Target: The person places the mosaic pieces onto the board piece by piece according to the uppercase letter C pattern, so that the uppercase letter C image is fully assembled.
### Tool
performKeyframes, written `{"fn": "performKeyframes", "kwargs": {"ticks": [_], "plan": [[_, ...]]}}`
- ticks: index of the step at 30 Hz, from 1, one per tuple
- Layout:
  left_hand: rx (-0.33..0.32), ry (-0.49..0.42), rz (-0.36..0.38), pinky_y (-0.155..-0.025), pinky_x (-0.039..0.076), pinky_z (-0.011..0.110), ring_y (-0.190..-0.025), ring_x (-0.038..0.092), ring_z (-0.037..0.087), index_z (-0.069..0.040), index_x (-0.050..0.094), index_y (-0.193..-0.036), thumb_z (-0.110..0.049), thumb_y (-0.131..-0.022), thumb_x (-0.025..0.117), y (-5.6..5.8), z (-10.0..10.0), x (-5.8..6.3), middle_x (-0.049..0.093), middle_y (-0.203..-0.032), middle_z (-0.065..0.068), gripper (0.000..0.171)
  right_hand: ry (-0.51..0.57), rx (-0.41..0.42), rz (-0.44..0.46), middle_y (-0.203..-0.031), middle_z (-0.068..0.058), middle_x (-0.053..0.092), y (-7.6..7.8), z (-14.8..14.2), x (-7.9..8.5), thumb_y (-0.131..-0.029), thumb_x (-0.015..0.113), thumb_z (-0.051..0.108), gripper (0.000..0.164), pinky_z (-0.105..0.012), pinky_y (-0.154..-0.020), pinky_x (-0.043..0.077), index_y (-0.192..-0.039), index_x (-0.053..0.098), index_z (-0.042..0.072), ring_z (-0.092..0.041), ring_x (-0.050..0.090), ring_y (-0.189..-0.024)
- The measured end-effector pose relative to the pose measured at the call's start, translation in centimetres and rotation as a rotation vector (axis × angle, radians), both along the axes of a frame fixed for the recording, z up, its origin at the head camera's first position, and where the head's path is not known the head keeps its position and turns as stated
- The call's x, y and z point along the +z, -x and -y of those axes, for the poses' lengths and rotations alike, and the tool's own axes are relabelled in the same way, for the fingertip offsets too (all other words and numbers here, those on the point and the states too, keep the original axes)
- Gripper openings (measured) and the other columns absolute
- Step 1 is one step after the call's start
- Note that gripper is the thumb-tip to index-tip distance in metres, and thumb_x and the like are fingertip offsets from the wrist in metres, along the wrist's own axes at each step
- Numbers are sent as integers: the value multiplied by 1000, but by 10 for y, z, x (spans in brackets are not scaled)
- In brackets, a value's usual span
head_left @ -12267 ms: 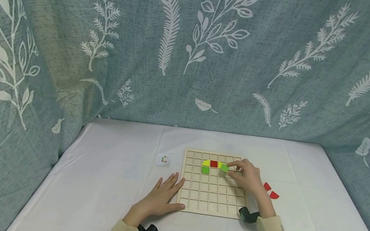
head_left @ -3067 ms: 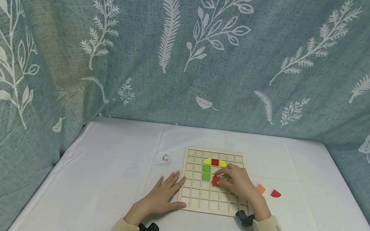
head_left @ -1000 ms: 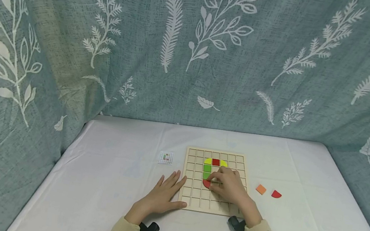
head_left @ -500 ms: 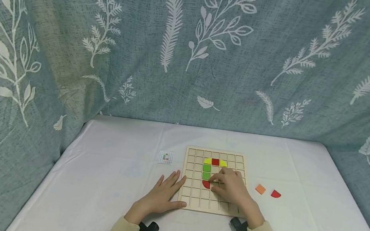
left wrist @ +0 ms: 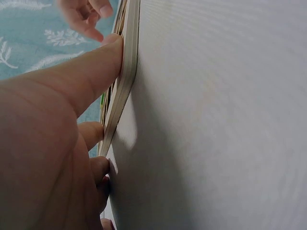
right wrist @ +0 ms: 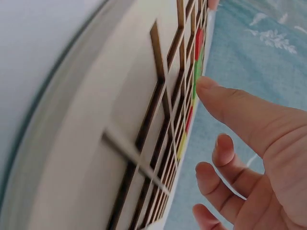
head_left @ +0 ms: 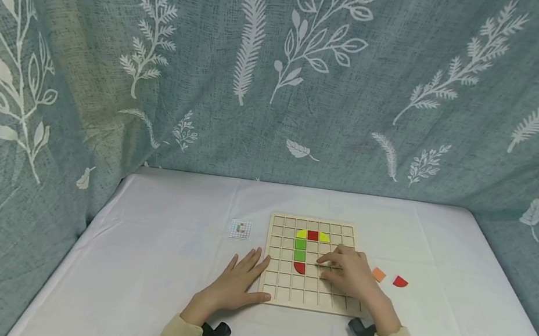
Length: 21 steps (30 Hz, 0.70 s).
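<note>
A wooden grid board (head_left: 281, 294) lies on the white table. Set in its cells are a yellow quarter-round tile (head_left: 301, 234), a dark red square tile (head_left: 313, 235), another yellow quarter-round tile (head_left: 324, 238), two green square tiles (head_left: 301, 244) and a red quarter-round tile (head_left: 299, 268). My left hand (head_left: 236, 286) rests with spread fingers on the board's left edge; the left wrist view shows its thumb (left wrist: 91, 67) on the rim. Over the board's right half hovers my right hand (head_left: 350, 272), its thumb (right wrist: 230, 105) and fingers apart and holding nothing.
Right of the board lie an orange square tile (head_left: 378, 274) and a red quarter-round tile (head_left: 401, 281). A small card (head_left: 240, 228) printed with a coloured grid pattern lies left of the board. A patterned curtain (head_left: 233, 127) hangs behind the table.
My right hand has let go of the red quarter-round tile, which now sits in a cell below the green squares, and has drawn away to the right. My left hand has stayed in place.
</note>
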State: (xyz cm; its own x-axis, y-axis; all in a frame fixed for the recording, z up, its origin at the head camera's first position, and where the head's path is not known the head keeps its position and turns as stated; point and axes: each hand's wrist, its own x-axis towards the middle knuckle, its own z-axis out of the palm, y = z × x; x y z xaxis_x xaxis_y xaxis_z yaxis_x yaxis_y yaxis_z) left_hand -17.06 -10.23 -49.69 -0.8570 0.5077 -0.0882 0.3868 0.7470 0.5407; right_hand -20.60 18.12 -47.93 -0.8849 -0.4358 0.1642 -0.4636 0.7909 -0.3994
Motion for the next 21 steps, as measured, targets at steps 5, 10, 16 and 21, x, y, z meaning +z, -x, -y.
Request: {"fn": "performKeyframes", "kwargs": {"ticks": [5, 10, 16, 21], "plan": [[-4, 0, -1, -112, 7, 57, -142, 10, 33, -6, 26, -146, -47, -87, 57, 0, 0, 1, 14, -153, 19, 79, 20, -8, -9, -80, 7, 52, -2, -11, -1, -77, 76, 22, 21, -34, -74, 33, -97, 72, 21, -10, 49, -75], [-10, 7, -5, -112, 7, 57, -142, 10, 33, -6, 26, -146, -48, -87, 56, 0, 1, 2, 14, -153, 20, 79, 29, -33, -16, -83, 7, 54, -4, -24, -1, -76, 76, 20, 21, -35, -75, 34, -97, 72, 21, -11, 51, -78], [-10, 2, -2, -112, 7, 58, -142, 11, 34, -5, 26, -146, -47, -87, 56, -1, 1, 3, 14, -153, 20, 78, 34, -69, -11, -81, 6, 54, -6, -40, 1, -76, 76, 20, 22, -33, -72, 31, -97, 72, 19, -12, 50, -76], [-1, -4, 2, -112, 7, 58, -142, 11, 33, -5, 27, -146, -47, -87, 56, -1, 0, 2, 14, -153, 20, 79, 25, -109, -20, -82, 5, 55, -8, -53, 2, -75, 77, 19, 23, -36, -74, 32, -98, 72, 18, -11, 48, -70]]}}
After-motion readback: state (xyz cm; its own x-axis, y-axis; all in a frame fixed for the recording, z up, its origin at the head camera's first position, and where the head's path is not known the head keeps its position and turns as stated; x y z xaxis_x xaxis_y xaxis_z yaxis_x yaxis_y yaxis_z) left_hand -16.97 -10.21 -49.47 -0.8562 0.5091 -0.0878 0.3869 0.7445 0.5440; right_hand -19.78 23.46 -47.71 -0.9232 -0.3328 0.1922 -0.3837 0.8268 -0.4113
